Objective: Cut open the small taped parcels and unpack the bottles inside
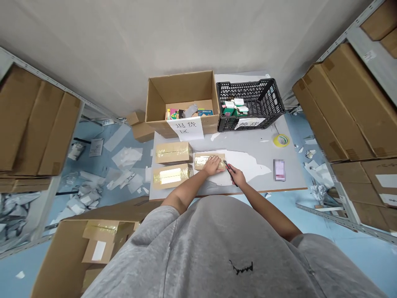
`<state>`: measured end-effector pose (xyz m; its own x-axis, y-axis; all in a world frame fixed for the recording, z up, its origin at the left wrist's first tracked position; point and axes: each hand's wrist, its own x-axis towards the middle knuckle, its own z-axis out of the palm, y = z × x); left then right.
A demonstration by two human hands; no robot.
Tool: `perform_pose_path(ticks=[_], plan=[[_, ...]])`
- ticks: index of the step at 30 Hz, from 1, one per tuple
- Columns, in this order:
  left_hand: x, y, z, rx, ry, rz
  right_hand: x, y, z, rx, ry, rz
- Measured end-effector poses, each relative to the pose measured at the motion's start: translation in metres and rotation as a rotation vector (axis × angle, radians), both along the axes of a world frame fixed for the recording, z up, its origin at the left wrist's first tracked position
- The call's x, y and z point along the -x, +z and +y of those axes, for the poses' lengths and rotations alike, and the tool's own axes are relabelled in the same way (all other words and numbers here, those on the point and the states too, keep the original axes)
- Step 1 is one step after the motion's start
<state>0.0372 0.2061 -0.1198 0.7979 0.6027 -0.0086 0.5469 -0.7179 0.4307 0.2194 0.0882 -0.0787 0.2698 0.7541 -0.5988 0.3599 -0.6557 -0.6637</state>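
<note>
My left hand [212,165] lies flat on a small taped cardboard parcel [203,159] in the middle of the grey table [266,153], fingers spread over its right half. My right hand [237,177] is closed round a thin dark cutter [228,167] whose tip touches the parcel's right end. Two more taped parcels, one [173,152] behind the other [171,175], lie to the left of it.
At the table's back stand an open cardboard box [181,89] with a paper sign and a black plastic crate [248,103] holding small items. A yellow tape roll [281,140] and a phone [279,170] lie on the right. Shelves of cartons flank both sides; a large box [77,248] is at my lower left.
</note>
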Motion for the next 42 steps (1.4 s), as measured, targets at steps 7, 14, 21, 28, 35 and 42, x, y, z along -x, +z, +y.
perform_pose_path(ticks=[7,14,21,28,35,42], plan=[[-0.016,-0.004,0.009,0.117,0.159,0.018,-0.003,0.001,0.007,0.002,-0.013,0.042],[-0.015,0.0,0.001,0.167,0.181,-0.113,0.001,-0.005,-0.004,-0.022,-0.024,0.055],[-0.009,0.009,0.006,0.141,0.121,-0.13,0.002,-0.012,0.003,-0.049,-0.023,0.047],[0.005,0.011,0.011,0.093,0.222,-0.019,0.001,-0.022,-0.024,-0.054,0.105,-0.199],[0.053,0.018,-0.011,0.014,0.368,0.196,-0.016,-0.045,-0.004,-0.037,0.041,-0.421],[0.046,0.007,-0.018,-0.006,0.361,0.295,-0.037,-0.086,0.034,0.144,-0.006,-0.402]])
